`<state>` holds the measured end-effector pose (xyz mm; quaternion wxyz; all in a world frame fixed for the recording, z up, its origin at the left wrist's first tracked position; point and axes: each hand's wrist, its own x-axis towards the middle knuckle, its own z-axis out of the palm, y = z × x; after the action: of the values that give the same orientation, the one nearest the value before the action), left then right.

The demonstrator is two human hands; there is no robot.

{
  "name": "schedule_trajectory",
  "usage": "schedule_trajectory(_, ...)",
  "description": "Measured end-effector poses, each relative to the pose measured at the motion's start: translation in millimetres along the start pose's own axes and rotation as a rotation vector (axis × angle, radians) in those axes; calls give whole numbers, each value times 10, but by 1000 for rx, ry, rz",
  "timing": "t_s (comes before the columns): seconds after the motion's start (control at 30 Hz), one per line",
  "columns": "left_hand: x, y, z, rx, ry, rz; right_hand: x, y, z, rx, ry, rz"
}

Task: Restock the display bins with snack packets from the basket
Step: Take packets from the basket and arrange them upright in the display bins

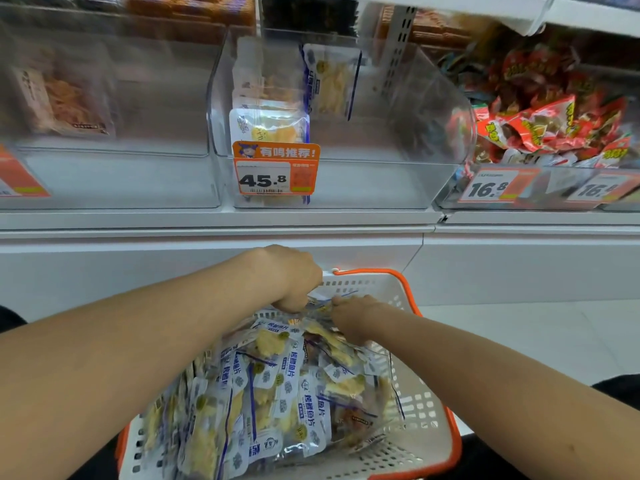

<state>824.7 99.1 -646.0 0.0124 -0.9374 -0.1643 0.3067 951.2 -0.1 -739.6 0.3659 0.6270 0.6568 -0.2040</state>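
A white basket (pixel 424 420) with an orange rim sits low in front of me. In it lies a big clear bag (pixel 270 393) stuffed with several blue-and-white snack packets. My left hand (pixel 294 278) and my right hand (pixel 353 317) both pinch the bag's top edge at the far end of the basket. Above, a clear display bin (pixel 381 178) with a 45.8 price tag (pixel 275 174) holds a few of the same packets (pixel 268 126) along its left side.
A clear bin (pixel 110 174) at left holds brownish snack packs. A bin (pixel 540 126) at right is heaped with red packets and carries 16.8 tags. A white shelf ledge (pixel 214 220) runs below the bins. White floor lies to the right of the basket.
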Motion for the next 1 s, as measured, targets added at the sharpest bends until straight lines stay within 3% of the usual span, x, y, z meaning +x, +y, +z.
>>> schedule_trajectory(0.13,-45,-110,20,-24,-5,-49,-45,110,-183,151,307,36)
schedule_trajectory(0.23,-131,-167,-28,-35,-8,-100,-89,164,-336,483,570,98)
schedule_trajectory(0.43,-352,-294,-104,-146,60,-181,-349,149,-491,983,733,54)
schedule_trajectory(0.6,-518,-333,-195,-393,187,-160,-594,-30,-652,1288,999,0)
schedule_trajectory(0.7,-618,-350,-295,-674,360,-206,-729,-84,-780,1354,1205,-11)
schedule_trajectory(0.83,-808,-333,-477,-1055,607,-228,-894,-75,-944,1426,1353,30)
schedule_trajectory(0.93,-905,-304,-584,-1142,773,-257,-1028,-119,-1034,1199,1479,107)
schedule_trajectory(1.0,-940,-281,-644,-1112,871,-305,-1125,-207,-1085,1091,1454,55)
